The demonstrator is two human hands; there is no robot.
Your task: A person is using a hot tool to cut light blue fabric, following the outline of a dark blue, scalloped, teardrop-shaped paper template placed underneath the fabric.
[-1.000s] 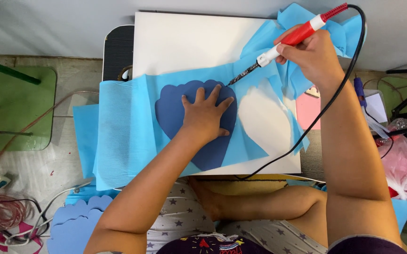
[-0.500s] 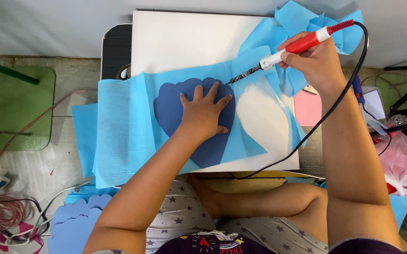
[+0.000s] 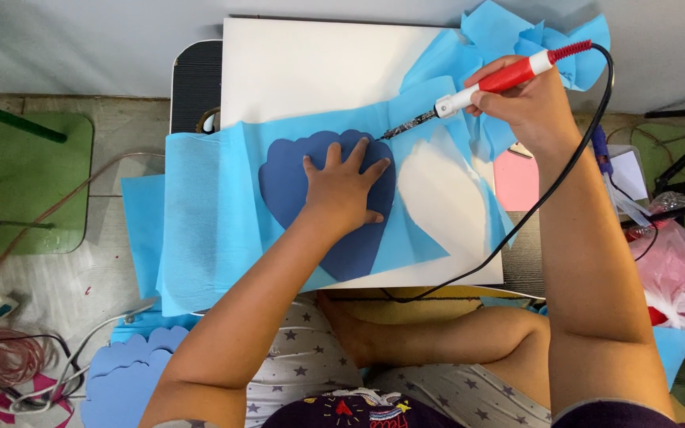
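Fingers (image 3: 342, 162) of the left hand (image 3: 342, 194) spread flat on the dark blue template (image 3: 295, 190).
Right hand (image 3: 528, 103) grips the hot cutter (image 3: 485, 89), tip at the template's far edge, near the desk's (image 3: 303, 71) middle.

Bare white board (image 3: 311, 75) lies open above; crumpled blue fabric (image 3: 517, 36) crowds its right corner.

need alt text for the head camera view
A left hand presses a dark blue scalloped template flat on light blue fabric, while the right hand holds a red-handled corded hot-tip tool at its edge.
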